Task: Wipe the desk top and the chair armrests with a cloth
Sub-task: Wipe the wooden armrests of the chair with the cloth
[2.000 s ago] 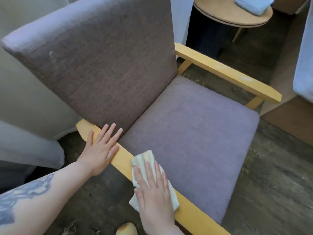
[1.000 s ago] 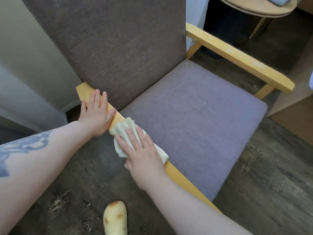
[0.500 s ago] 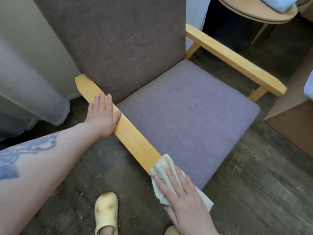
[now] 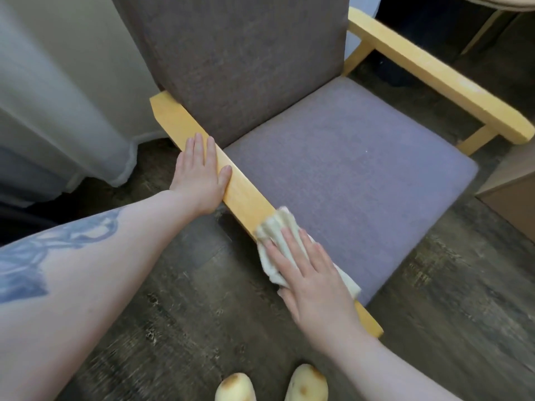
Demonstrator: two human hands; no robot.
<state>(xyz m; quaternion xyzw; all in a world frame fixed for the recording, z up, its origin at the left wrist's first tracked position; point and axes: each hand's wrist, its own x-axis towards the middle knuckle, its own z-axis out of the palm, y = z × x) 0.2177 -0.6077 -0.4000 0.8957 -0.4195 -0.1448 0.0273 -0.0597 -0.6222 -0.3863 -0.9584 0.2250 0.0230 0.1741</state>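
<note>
A grey upholstered chair (image 4: 341,169) with yellow wooden armrests fills the view. My right hand (image 4: 312,276) presses a pale, crumpled cloth (image 4: 275,227) flat onto the near armrest (image 4: 246,195), toward its front end. My left hand (image 4: 199,172) lies flat, fingers together, on the same armrest farther back, beside the backrest. The far armrest (image 4: 434,73) runs along the upper right, bare. The armrest's front tip shows just past my right wrist.
A pale curtain (image 4: 58,91) hangs at the left, reaching the dark wood floor (image 4: 179,299). A round wooden table edge (image 4: 509,2) shows at the top right, and a brown box (image 4: 515,195) stands at the right. Two yellow slippers (image 4: 272,384) are at the bottom.
My right hand slid the cloth forward along the near armrest, then a little way back up it. My left hand stayed planted on the rear part.
</note>
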